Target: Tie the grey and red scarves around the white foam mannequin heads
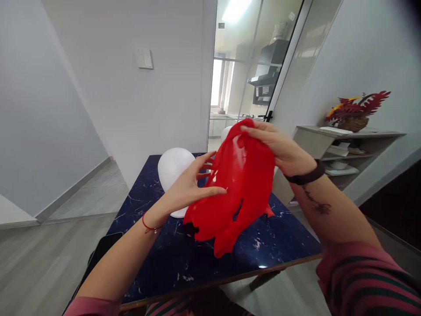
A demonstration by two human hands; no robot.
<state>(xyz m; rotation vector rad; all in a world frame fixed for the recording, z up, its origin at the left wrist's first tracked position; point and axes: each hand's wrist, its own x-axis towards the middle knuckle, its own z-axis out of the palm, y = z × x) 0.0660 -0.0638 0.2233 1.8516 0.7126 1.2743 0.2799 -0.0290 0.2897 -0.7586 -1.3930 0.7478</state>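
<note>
My right hand grips the top of a limp red cloth piece and holds it up above the table. The cloth has a jagged lower edge, a slit near the bottom and a pale, shiny patch high on its front. At its left side is my left hand, fingers spread and curved, with the thumb over the front of the cloth. Just behind that hand stands a smooth white rounded form on the table, partly covered by the hand. Another white rounded top peeks out behind the cloth, mostly hidden.
The dark blue marbled table has a wooden edge. A black flat object lies at its left side, partly behind my forearm. A glass door is behind the table. To the right, a shelf unit carries a basket of red leaves.
</note>
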